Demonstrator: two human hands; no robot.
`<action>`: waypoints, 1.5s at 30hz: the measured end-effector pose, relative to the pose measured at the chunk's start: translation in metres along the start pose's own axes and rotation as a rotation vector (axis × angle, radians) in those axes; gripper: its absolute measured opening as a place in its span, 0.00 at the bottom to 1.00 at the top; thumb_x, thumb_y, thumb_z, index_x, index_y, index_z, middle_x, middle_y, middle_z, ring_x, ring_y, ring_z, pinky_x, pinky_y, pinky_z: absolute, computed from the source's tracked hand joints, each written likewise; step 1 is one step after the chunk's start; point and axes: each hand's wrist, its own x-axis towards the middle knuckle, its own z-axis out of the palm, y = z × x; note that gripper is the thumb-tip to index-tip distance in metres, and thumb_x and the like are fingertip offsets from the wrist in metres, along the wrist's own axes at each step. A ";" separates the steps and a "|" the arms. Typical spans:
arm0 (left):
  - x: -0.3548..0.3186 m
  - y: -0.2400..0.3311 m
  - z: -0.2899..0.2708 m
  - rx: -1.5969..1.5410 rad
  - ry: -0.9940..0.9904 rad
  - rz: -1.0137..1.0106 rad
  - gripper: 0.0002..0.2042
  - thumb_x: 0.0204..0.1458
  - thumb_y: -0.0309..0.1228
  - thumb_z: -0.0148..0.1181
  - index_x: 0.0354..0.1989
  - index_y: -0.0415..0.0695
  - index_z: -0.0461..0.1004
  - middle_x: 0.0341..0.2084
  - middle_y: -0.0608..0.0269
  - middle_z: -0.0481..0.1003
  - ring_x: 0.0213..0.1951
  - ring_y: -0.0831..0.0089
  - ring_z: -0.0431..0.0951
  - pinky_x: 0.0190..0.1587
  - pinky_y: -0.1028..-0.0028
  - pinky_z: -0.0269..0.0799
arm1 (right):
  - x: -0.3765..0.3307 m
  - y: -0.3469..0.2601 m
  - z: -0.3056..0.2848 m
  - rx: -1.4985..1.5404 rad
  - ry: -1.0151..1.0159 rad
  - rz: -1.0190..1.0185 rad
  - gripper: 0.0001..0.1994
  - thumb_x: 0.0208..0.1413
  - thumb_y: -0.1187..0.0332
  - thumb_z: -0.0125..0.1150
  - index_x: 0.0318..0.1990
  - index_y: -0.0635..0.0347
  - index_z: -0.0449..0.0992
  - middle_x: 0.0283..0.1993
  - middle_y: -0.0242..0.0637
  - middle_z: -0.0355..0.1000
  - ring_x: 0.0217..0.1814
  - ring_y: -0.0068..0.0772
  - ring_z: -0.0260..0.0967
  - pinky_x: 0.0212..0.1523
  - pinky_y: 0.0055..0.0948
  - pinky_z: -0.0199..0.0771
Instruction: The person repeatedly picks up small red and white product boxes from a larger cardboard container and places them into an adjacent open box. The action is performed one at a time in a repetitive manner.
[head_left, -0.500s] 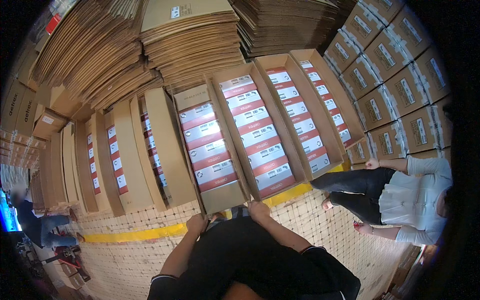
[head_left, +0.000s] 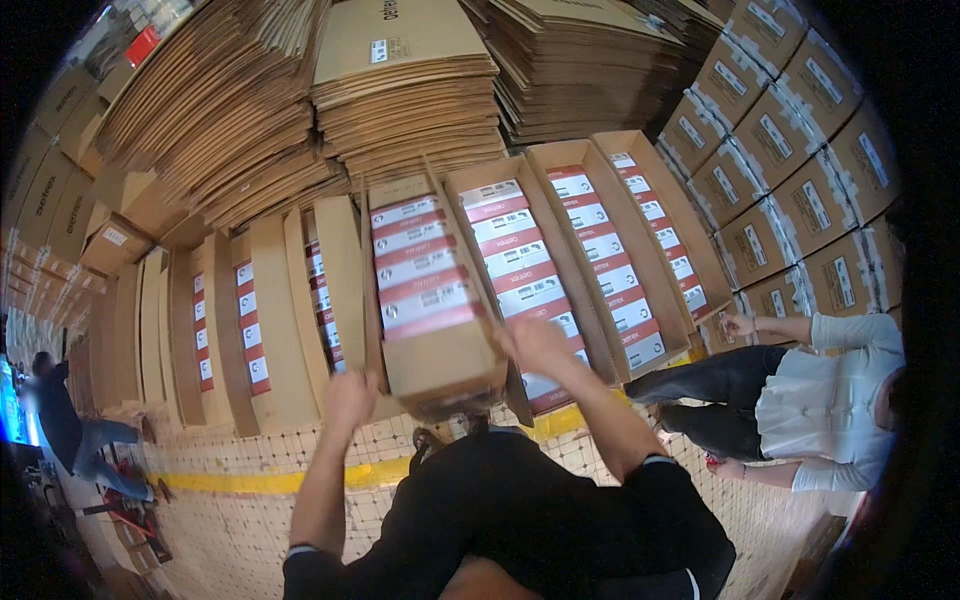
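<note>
An open cardboard carton [head_left: 430, 300] filled with several red-and-white boxes is lifted toward me, its near end raised off the floor. My left hand [head_left: 352, 398] grips its near left corner. My right hand [head_left: 535, 345] holds its near right side. Both forearms reach up from dark sleeves at the bottom of the view. More open cartons [head_left: 590, 250] with the same boxes stand in a row to its right and left.
Tall stacks of flattened cardboard [head_left: 400, 90] rise behind the row. Sealed cartons [head_left: 790, 180] are stacked at the right. A person in a white top [head_left: 820, 410] crouches at the right. Another person [head_left: 60, 420] bends at the far left. A yellow floor line [head_left: 240, 482] runs across the tiled floor.
Both my hands have risen from the carton's near end and the carton has lifted and tilted toward me. The person at the right reaches toward the rightmost carton.
</note>
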 end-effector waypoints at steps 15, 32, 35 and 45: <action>0.087 0.055 -0.122 -0.010 0.370 0.153 0.22 0.60 0.50 0.44 0.34 0.44 0.78 0.32 0.46 0.78 0.38 0.47 0.77 0.40 0.54 0.71 | 0.108 -0.021 -0.090 0.107 0.599 0.022 0.22 0.61 0.47 0.47 0.36 0.57 0.78 0.34 0.49 0.76 0.41 0.57 0.72 0.42 0.48 0.70; 0.062 0.037 -0.073 -0.079 0.322 0.214 0.25 0.59 0.53 0.45 0.29 0.44 0.78 0.26 0.47 0.77 0.31 0.47 0.77 0.33 0.54 0.72 | 0.079 -0.012 -0.042 0.052 0.582 0.077 0.20 0.61 0.50 0.48 0.34 0.58 0.78 0.30 0.53 0.74 0.34 0.58 0.73 0.35 0.50 0.71; 0.004 0.019 0.015 -0.162 0.174 0.191 0.24 0.59 0.52 0.46 0.28 0.44 0.77 0.24 0.47 0.76 0.29 0.48 0.78 0.33 0.54 0.72 | 0.015 0.009 0.030 -0.004 0.556 0.022 0.19 0.61 0.54 0.50 0.27 0.61 0.73 0.24 0.53 0.72 0.28 0.57 0.72 0.29 0.50 0.70; -0.085 -0.040 0.145 -0.399 -0.370 0.072 0.17 0.55 0.44 0.54 0.29 0.40 0.75 0.23 0.48 0.76 0.31 0.49 0.77 0.33 0.54 0.71 | -0.104 -0.050 0.200 0.400 -0.171 0.119 0.17 0.61 0.55 0.49 0.42 0.59 0.76 0.40 0.54 0.74 0.41 0.56 0.72 0.44 0.50 0.72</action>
